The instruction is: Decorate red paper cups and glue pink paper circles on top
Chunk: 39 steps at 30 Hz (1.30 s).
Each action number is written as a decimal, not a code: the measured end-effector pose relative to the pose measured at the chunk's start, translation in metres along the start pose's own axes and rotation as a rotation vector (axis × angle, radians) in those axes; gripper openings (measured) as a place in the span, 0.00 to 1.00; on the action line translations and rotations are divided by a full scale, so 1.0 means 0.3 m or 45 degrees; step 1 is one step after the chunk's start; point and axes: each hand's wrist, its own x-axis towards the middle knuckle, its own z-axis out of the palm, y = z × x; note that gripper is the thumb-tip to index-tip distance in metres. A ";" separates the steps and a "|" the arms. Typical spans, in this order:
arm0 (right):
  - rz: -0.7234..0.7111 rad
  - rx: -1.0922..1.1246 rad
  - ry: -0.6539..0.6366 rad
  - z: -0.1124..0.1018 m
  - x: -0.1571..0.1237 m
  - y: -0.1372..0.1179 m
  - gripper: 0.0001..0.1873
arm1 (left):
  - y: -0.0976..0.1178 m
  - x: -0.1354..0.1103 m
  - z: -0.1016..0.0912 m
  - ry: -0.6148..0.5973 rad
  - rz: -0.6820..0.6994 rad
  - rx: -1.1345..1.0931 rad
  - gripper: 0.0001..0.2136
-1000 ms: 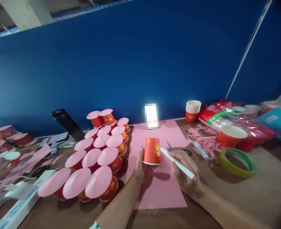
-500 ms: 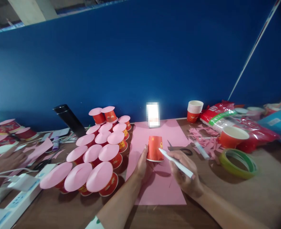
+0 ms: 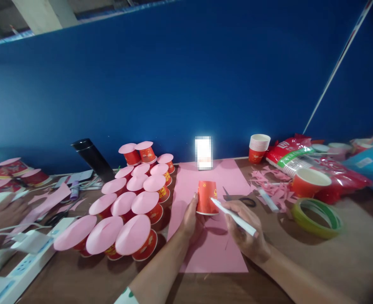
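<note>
An upside-down red paper cup [image 3: 206, 197] stands on a pink paper sheet [image 3: 210, 249] in the middle of the wooden table. My left hand [image 3: 190, 220] grips the cup from the left. My right hand [image 3: 246, 230] pinches a white pen [image 3: 234, 216], with the tip against the cup's lower right rim. Both hands rest on the pink sheet.
Several red cups capped with pink discs [image 3: 132, 202] crowd the left. Scissors [image 3: 240, 199], pink scraps [image 3: 273, 185], a cup stack [image 3: 258, 147], an open red cup [image 3: 309, 182], a green tape roll [image 3: 315, 212] and a cup packet [image 3: 313, 162] lie right. Another person's hand [image 3: 2, 213] and a power strip [image 3: 21, 270] are far left.
The cup moved slightly away from me on the pink sheet and turned so its gold print faces more to the right. Both hands followed and kept their holds.
</note>
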 end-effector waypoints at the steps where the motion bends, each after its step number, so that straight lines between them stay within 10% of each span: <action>1: -0.001 0.000 -0.004 0.000 -0.001 0.001 0.09 | 0.000 0.000 0.001 0.000 0.004 0.000 0.18; 39: 0.040 -0.004 0.010 -0.014 0.004 0.028 0.11 | -0.026 0.000 0.001 -0.105 0.117 0.139 0.19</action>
